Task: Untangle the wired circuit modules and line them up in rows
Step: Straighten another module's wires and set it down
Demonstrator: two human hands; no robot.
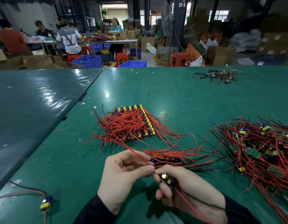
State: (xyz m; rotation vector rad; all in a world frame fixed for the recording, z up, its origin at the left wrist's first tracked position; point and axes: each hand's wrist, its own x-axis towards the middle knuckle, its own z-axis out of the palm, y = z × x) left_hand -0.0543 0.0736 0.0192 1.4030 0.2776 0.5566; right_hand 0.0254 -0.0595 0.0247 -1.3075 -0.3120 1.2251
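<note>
Right hand (187, 189) grips one small green circuit module (166, 179) with a silver-topped capacitor, fingers curled round the board, thumb and forefinger at its far end. Left hand (124, 177) pinches that module's red wire (136, 153) between thumb and forefinger, just beside the right fingertips; remaining fingers loosely curled. Wire runs taut up and away from the pinch toward the sorted block. A second red lead and a black lead trail from the module back over the right wrist.

Landmark = held module, above the green table mat (156, 94).

- Just beyond it: short row of blue-and-yellow modules (166, 159) lying flat, red and black wires fanned out to the right.
- Further beyond, slightly left: neat rectangular block of aligned modules (140, 123), yellow and blue parts in rows along the far and right edges, red wires draped across the top toward the left and near side.
- Right of it: big tangled heap of unsorted modules (259, 151), red wires in all directions, green boards and yellow parts showing through.
- Far beyond, right: small pile of dark wire offcuts (219, 76), well apart from everything else.
- Near left: single stray module with yellow and blue parts (46, 203), red and black leads running off the left edge.
- Left: darker glossy table sheet (35, 102) butting against the green mat.

Background past the table: seated people (69, 39) at another bench, blue plastic crates (88, 61), red stools (180, 59), cardboard boxes.
</note>
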